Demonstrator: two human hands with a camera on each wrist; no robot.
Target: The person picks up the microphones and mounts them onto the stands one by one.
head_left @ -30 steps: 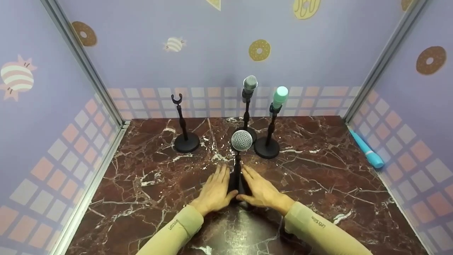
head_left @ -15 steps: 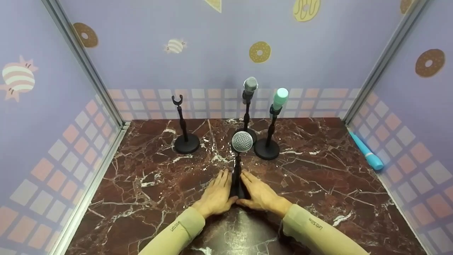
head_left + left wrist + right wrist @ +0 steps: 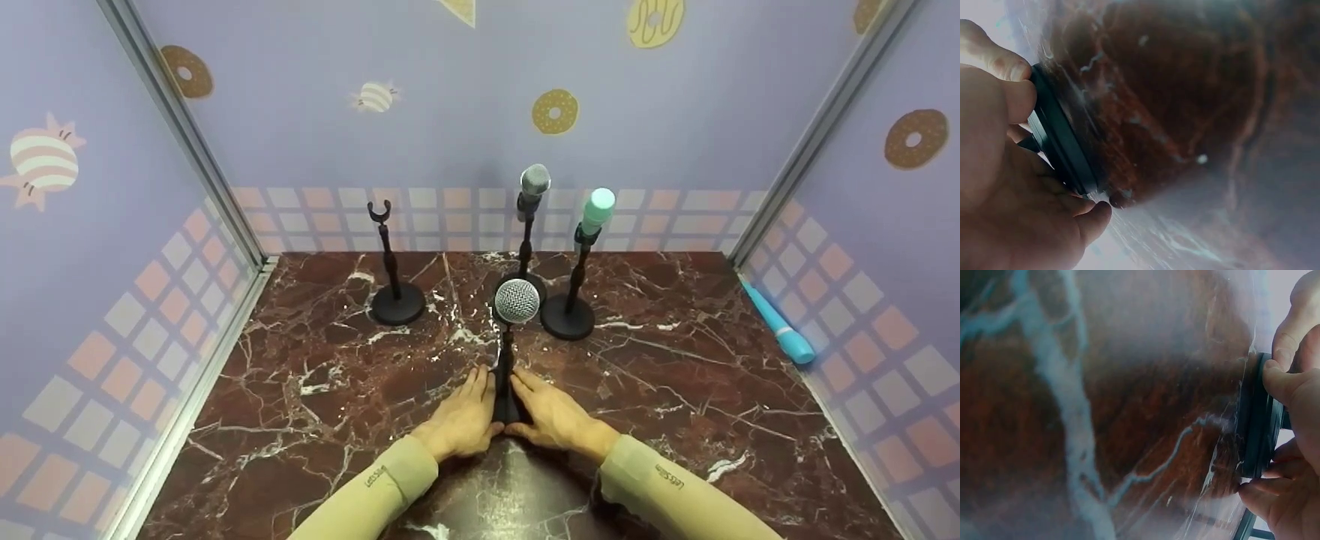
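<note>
Left hand (image 3: 459,416) and right hand (image 3: 556,415) hold the base (image 3: 511,409) of a black microphone stand (image 3: 507,352) between them. Both wrist views reveal what the head view mostly hides: thumbs and fingers round the base's rim, low against the marbled tabletop (image 3: 675,465). Only the head view shows its silver mesh-headed microphone (image 3: 517,301) (partly blocking a gray-headed microphone's stand (image 3: 526,247) behind). Beyond the right hand stands a mint-green microphone (image 3: 598,212); beyond the left, a fork-topped stand (image 3: 390,266); far right, a turquoise tapered object (image 3: 780,326).
</note>
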